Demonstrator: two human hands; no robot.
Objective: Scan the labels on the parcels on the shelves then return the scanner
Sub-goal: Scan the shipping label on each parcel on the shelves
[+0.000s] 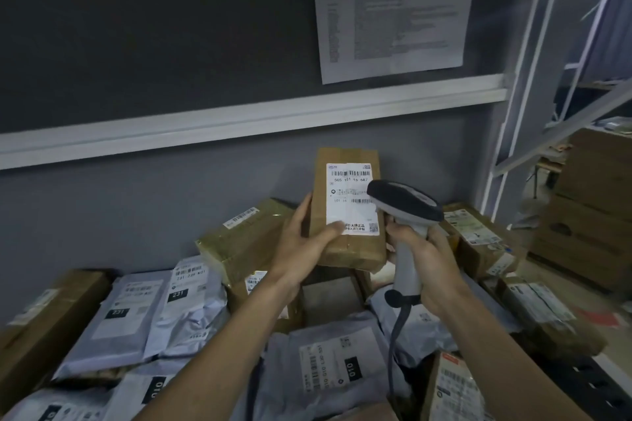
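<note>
My left hand (304,243) grips a small brown cardboard parcel (349,249) and holds it upright above the pile, thumb across its front. A white shipping label (350,202) with barcodes faces me. My right hand (427,267) grips the handle of a grey and black barcode scanner (405,202). The scanner's head sits just in front of the label's right edge, covering part of it. A dark cable (396,335) hangs down from the handle's base.
Several grey poly mailers (136,311) and taped cardboard boxes (246,239) lie piled on the shelf below. A grey wall with a white rail (239,120) and a printed sheet (393,7) stands behind. Metal shelf uprights (519,113) and stacked cartons (591,208) are at right.
</note>
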